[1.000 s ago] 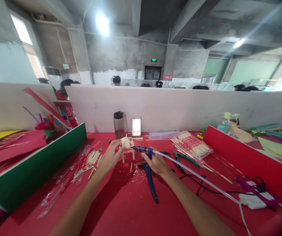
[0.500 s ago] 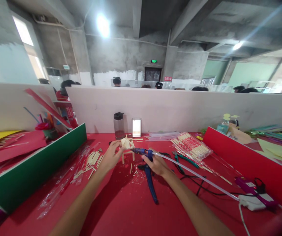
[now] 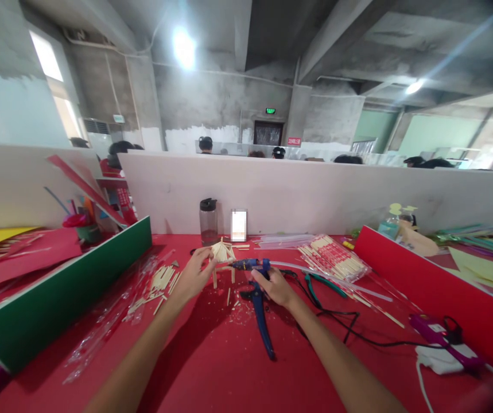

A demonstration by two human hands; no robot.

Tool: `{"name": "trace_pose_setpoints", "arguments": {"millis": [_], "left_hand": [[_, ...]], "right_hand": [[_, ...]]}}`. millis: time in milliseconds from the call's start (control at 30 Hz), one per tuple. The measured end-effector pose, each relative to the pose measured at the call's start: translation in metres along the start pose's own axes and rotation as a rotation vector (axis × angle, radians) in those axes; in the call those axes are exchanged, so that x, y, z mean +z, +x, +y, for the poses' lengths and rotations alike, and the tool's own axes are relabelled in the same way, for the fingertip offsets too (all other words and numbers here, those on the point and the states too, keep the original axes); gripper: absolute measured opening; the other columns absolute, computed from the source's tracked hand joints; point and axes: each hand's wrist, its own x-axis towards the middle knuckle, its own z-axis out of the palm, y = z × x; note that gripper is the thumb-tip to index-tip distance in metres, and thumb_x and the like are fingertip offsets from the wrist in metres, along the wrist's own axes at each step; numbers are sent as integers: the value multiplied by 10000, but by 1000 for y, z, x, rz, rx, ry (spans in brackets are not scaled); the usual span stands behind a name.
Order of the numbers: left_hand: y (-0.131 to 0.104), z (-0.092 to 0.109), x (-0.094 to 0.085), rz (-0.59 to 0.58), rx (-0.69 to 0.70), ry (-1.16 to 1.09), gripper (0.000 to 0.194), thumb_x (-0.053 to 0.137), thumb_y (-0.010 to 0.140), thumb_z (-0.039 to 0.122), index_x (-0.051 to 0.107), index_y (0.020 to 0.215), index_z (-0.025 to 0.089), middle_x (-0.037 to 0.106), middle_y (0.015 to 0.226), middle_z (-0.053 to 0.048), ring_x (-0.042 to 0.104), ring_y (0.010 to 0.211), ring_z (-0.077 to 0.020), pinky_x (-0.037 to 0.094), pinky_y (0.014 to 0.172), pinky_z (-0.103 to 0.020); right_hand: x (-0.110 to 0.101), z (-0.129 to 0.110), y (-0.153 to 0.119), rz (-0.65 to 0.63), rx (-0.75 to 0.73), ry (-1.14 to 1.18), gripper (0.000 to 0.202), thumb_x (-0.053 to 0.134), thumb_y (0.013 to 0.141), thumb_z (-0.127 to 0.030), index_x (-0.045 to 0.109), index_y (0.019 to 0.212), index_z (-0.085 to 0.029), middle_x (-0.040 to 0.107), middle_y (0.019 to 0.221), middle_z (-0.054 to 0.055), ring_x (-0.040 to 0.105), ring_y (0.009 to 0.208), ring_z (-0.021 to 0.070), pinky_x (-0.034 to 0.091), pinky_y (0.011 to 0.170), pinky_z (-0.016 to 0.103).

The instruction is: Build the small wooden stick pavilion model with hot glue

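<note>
My left hand [image 3: 197, 271] pinches the edge of a small pavilion-like model [image 3: 221, 252] made of thin wooden sticks, with a peaked roof on legs. My right hand [image 3: 275, 285] grips a blue hot glue gun [image 3: 252, 264], its nozzle pointing left, close to the model just under the roof edge. A long translucent glue stick [image 3: 327, 271] runs out of the gun's back. Below the gun is a long curved blue handle [image 3: 263, 327]; I cannot tell whether it belongs to the gun. Stick scraps [image 3: 237, 304] lie under the model.
Cut sticks [image 3: 164, 281] lie left, beside a green divider [image 3: 69, 292]. A bottle [image 3: 208, 221] and a bright phone-like screen [image 3: 239, 225] stand behind. Right are packed sticks [image 3: 336, 258], green-handled pliers [image 3: 326, 284], black cable [image 3: 353, 321], a power strip [image 3: 439, 332] and a red divider [image 3: 435, 275].
The glue gun has turned slightly in my right hand's grip, and its glue stick's far end has swung up and away. My left hand and the model have stayed in place.
</note>
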Motion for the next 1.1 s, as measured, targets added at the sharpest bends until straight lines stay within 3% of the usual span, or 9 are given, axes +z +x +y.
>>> {"name": "trace_pose_setpoints", "arguments": {"millis": [133,300,467,567,667,867,1000,1100], "left_hand": [[0,-3,1,12,-9,13,287,447,928,450,603,937,210,591,1215,-93,525,1199,-257,403,1039,-414],[0,-6,3,35,8,3,264,452,924,432,593,919,209,612,1168,-93,547,1149,-252,430,1002,-399],[-1,-8,3,54,-12,7,240,472,908,415,597,916,210,638,1151,-81,582,1086,-245,453,954,-373],[-1,-7,3,64,-18,-2,249,469,907,425,590,926,208,627,1179,-90,573,1120,-251,448,964,-377],[-1,-6,2,48,-15,4,252,458,917,436,568,897,210,622,1159,-92,569,1119,-248,440,969,-377],[0,-3,1,41,-3,18,240,452,918,422,556,850,216,637,1084,-76,579,1078,-239,442,948,-358],[0,-4,1,42,-6,19,240,457,915,426,551,846,217,633,1110,-80,575,1099,-243,437,964,-365],[0,-6,2,51,-11,-6,241,463,911,440,541,853,219,626,1128,-80,581,1100,-241,440,971,-362]], "right_hand": [[-4,3,0,-210,21,82,360,513,929,-501,683,870,-189,681,824,27,629,787,192,490,775,312],[-3,10,0,-409,195,449,512,463,893,-656,611,864,-167,504,599,-36,436,426,91,396,435,229],[-4,14,2,-353,299,516,517,488,878,-670,560,879,-158,544,665,-19,400,406,56,313,343,179],[-4,11,-1,-467,342,539,470,542,870,-631,538,861,-162,571,679,-10,414,418,58,321,344,178],[-9,8,-3,-519,318,701,375,626,856,-525,545,868,-160,601,730,10,460,466,70,350,380,186],[-38,9,-1,-363,235,959,275,762,739,-266,603,929,-145,620,850,32,527,592,85,414,516,208],[-49,14,0,-327,277,940,285,733,807,-338,602,989,-161,630,946,56,590,755,133,480,658,256],[-53,19,-1,-385,300,900,298,704,845,-399,583,975,-160,626,928,57,580,736,126,461,628,240]]}}
